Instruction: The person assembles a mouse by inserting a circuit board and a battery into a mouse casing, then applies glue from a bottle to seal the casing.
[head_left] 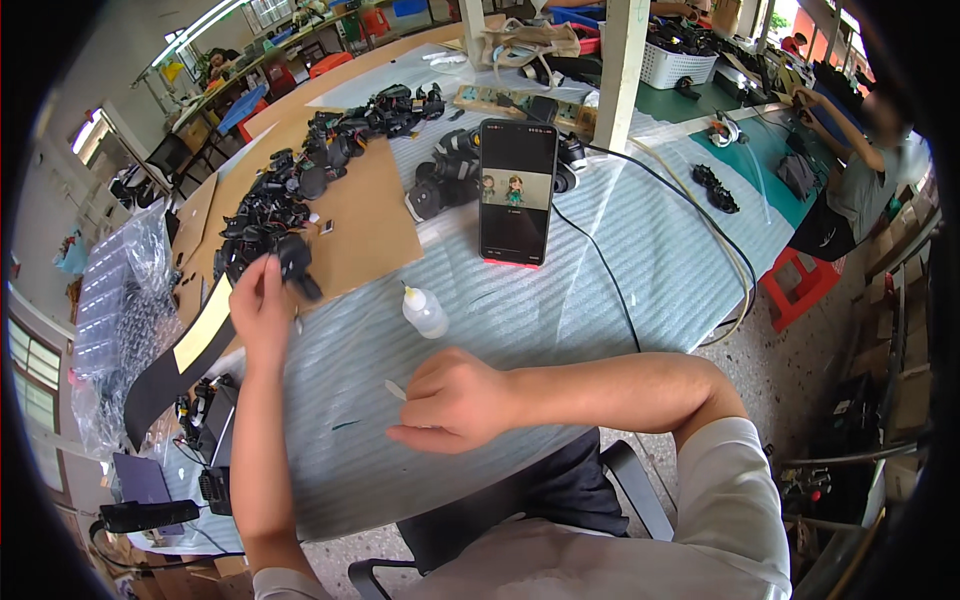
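Note:
My left hand (258,312) is at the near end of a heap of black parts (275,185), its fingertips pinched on a black plastic part (294,262) that is blurred by motion. Low over the table in front of me, my right hand (450,402) is curled closed. A thin whitish piece (396,390) shows at its fingers; whether they grip it is hidden. Beyond that hand a translucent squeeze bottle (425,313) stands on the table. A smartphone (517,195) with a lit screen leans upright in a red stand (512,263).
Cardboard (375,225) lies under the black parts, on a foam-covered table (590,290). Black cables (610,270) run across the right side. A pillar (620,80) rises at the back. A co-worker (865,165) sits at the right by a green mat (770,160).

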